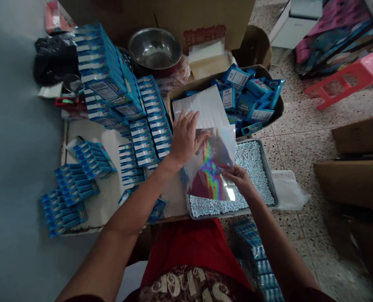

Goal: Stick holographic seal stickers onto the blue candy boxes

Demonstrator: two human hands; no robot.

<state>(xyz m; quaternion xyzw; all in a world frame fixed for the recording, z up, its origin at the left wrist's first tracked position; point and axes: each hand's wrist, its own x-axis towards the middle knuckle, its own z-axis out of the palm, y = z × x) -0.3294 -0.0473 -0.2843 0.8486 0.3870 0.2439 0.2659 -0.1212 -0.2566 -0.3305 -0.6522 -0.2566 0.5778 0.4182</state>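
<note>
One table (177, 205), one tray (269, 173) — right grip (240, 180) pinches one iridescent sheet (213, 161), left grip (185, 140) has splayed fingers.

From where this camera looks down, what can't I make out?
Head view: the middle of the pellet tray, hidden by the shiny sheet.
Head view: the bottom of the carton, hidden by blue packets.
Head view: the fine print on those packets, too small.
Head view: the full stack of blue boxes below, cut off by the bottom edge.
</note>
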